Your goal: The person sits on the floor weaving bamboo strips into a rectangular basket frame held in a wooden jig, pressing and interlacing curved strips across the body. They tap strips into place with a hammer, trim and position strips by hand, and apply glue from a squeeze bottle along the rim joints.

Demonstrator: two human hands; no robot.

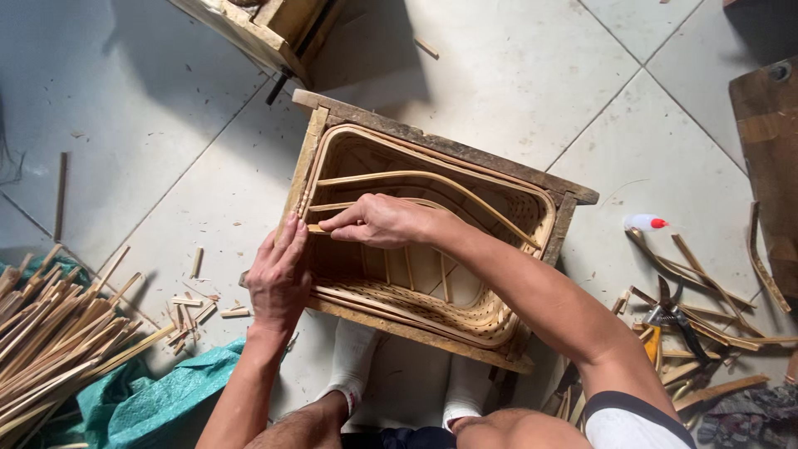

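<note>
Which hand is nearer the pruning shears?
Right. The right hand is inside the basket, toward the shears on the floor; the left hand rests on the basket's far side.

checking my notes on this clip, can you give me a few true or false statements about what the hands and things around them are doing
1. The right hand pinches a thin bamboo strip at the rim of the woven basket. True.
2. The left hand is lifted clear of the wooden frame. False: it rests flat against the frame's left side.
3. A pile of bamboo sticks lies on the left, partly on a teal cloth. True.
4. The shears are held in the right hand. False: they lie on the floor among offcuts at the right.
5. The basket sits inside the wooden frame. True.
</note>
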